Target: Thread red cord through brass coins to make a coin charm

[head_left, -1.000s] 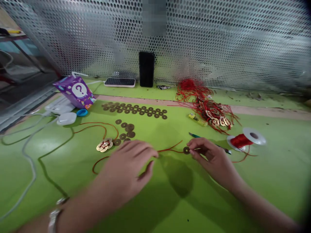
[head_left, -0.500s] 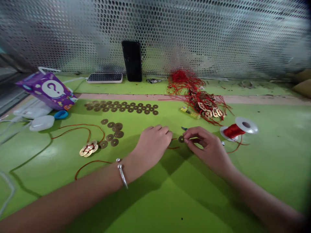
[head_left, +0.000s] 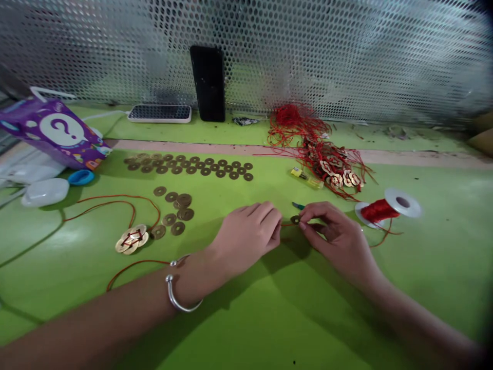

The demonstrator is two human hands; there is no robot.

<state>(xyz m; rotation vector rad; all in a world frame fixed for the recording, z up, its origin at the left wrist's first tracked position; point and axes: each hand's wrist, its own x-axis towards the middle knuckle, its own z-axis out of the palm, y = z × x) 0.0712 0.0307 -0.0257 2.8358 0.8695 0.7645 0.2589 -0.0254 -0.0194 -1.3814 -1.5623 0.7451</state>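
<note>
My left hand (head_left: 250, 234), a silver bangle on its wrist, is closed on a red cord (head_left: 288, 224) that runs from its fingertips to a coin. My right hand (head_left: 335, 236) pinches that coin (head_left: 295, 219), a dark brass one with a centre hole, between thumb and forefinger. Just beyond the right fingertips lies a small green-handled tool (head_left: 298, 205). Left of my left hand, several loose coins (head_left: 177, 228) lie singly and stacked. Further left rests a knotted cluster of coins (head_left: 132, 239) tied with red cord.
Rows of coins (head_left: 192, 167) lie behind my left hand. At the back right are tied coins with red cords (head_left: 335, 164), a yellow lighter (head_left: 307, 177) and a red cord spool (head_left: 381, 209). A phone (head_left: 209, 85) leans on the mesh; a purple box (head_left: 57, 132) stands left.
The view has shifted a little. My left hand is nearer the right one, and the cord between them now reaches the coin, which is tilted more.
</note>
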